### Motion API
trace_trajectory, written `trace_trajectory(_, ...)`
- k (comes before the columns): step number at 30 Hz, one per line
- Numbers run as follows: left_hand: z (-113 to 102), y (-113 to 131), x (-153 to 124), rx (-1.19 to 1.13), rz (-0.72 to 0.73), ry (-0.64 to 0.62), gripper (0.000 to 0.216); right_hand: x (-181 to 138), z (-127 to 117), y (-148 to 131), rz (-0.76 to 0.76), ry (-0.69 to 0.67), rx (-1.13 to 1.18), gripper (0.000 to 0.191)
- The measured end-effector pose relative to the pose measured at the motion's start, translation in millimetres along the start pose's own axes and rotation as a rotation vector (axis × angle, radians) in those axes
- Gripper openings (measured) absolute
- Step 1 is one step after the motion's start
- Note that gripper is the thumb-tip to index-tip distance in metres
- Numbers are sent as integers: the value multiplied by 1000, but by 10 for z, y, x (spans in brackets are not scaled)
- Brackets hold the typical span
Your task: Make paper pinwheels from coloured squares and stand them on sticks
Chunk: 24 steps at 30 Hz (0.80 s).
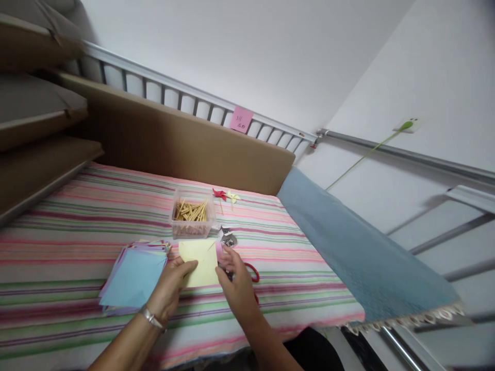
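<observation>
A square sheet of pale yellow paper (201, 265) is held up between my two hands, above the striped cloth. My left hand (175, 281) pinches its left edge, thumb on top. At its right edge, my right hand (235, 278) grips with thumb and fingers; a bit of pink paper (219, 251) shows behind that edge. Partly hidden by my right hand are scissors with red handles (253, 272). A stack of coloured paper sheets (133, 278), light blue on top, lies to the left of my left hand.
Behind the paper stands a clear plastic box (192, 230) of short wooden sticks. Beside it are a small open box of metal pieces (228, 238), a red pinwheel (219, 195) and a yellow pinwheel (232, 198). A brown board (174, 131) rises at the back.
</observation>
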<state>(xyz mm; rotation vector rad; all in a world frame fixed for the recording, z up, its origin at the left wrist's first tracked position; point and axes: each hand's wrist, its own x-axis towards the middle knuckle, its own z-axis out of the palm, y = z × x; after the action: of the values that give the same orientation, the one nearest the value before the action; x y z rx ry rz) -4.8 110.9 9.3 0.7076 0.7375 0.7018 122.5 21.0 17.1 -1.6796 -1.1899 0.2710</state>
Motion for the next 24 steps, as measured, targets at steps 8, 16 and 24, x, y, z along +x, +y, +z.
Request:
trace_trajectory(8,14,25,-22,-45,-9,-29,14,-245,-68,-28,-376,-153,-379,45)
trace_trajectory(16,-26,-22,21,-6,18,-93,19,-203,-89,-102,-402,-147,-349,25)
trace_trajectory(24,-40,-38,51,39,47,-33,13,-202,-102,-119,-362,-137,-343,16)
